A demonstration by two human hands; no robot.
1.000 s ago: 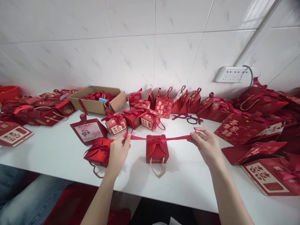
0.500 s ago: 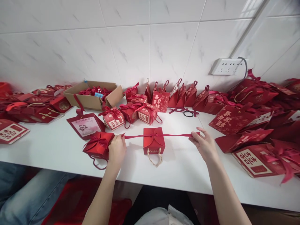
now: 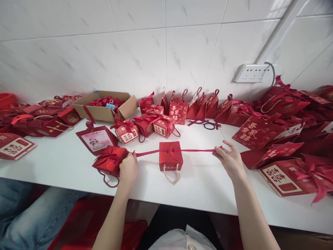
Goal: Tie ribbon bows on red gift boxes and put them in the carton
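Observation:
A small red gift box (image 3: 171,161) with a twisted cream cord handle (image 3: 172,180) stands on the white table in front of me. A dark red ribbon (image 3: 196,150) runs taut and level across its top, with two dark holes showing in the lid beside it. My left hand (image 3: 128,171) pinches the ribbon's left end, close against another red box (image 3: 110,160) topped with a bow. On the other side, my right hand (image 3: 229,158) grips the right end between thumb and forefinger, its other fingers raised.
Behind lie several finished-looking red boxes (image 3: 163,125) and a cardboard box (image 3: 100,113) of ribbons with a blue binder clip (image 3: 110,104). Piled red boxes (image 3: 281,177) fill the right side. A power strip (image 3: 252,73) is on the tiled wall. Another person's jeans (image 3: 44,215) show at lower left.
The bow-like knot at the middle of the ribbon has come undone into a straight band. My hands have drawn slightly farther apart; the box has stayed put.

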